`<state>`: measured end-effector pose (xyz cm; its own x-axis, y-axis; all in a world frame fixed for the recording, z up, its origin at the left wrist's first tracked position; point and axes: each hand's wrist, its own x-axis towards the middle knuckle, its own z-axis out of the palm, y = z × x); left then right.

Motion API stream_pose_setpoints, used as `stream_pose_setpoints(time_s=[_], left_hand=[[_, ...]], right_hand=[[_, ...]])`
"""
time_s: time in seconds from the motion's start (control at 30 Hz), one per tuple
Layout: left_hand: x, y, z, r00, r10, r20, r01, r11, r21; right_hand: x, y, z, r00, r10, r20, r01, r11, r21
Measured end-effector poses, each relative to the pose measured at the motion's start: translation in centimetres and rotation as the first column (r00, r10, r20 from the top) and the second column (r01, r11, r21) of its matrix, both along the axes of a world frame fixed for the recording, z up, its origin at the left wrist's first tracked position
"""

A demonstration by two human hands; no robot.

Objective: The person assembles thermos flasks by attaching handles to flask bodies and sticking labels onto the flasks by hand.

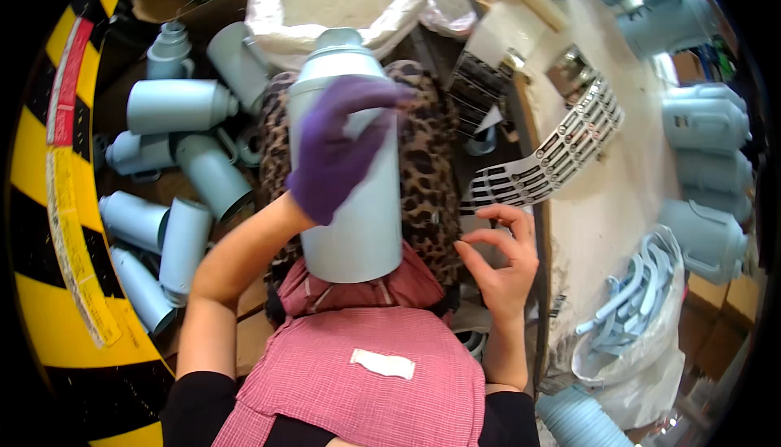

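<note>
A pale blue vacuum flask body (350, 227) lies along my lap, its narrow neck pointing away from me. Over its upper part is my left hand (333, 150) in a purple glove, thumb and fingers apart and slightly blurred; whether the palm touches the flask cannot be told. My bare right hand (506, 264) is raised to the right of the flask, by the table edge. Its thumb and forefinger come together at the tips, and anything between them is too small to make out. Just beyond it, a curved sheet of black-and-white stickers (553, 158) hangs over the table edge.
Several blue flask bodies (179, 105) lie heaped on the left beside a yellow-and-black striped barrier (32, 276). A white sack (333, 0) stands ahead. On the right-hand table (602, 227) are blue jugs (704, 239) and a bag of curved blue handles (634, 292).
</note>
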<state>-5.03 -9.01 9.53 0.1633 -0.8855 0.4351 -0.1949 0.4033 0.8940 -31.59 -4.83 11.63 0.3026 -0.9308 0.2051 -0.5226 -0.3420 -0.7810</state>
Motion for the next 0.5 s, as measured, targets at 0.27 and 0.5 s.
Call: stream_pose_setpoints(time_s=[0.27,0.5], left_hand=[[6.9,7.6,-2.5,0.960,0.150,-0.237,-0.067,0.943,0.327],[8.3,3.2,-1.0,0.994,-0.035,-0.107,0.075,0.916,0.395]], right_hand=[[10.5,-7.1,-1.4,0.820,0.157,0.550,-0.388,0.859,0.333],[14.2,-10.3,-1.8,0.944,0.110,0.311,-0.215,0.920,0.327]])
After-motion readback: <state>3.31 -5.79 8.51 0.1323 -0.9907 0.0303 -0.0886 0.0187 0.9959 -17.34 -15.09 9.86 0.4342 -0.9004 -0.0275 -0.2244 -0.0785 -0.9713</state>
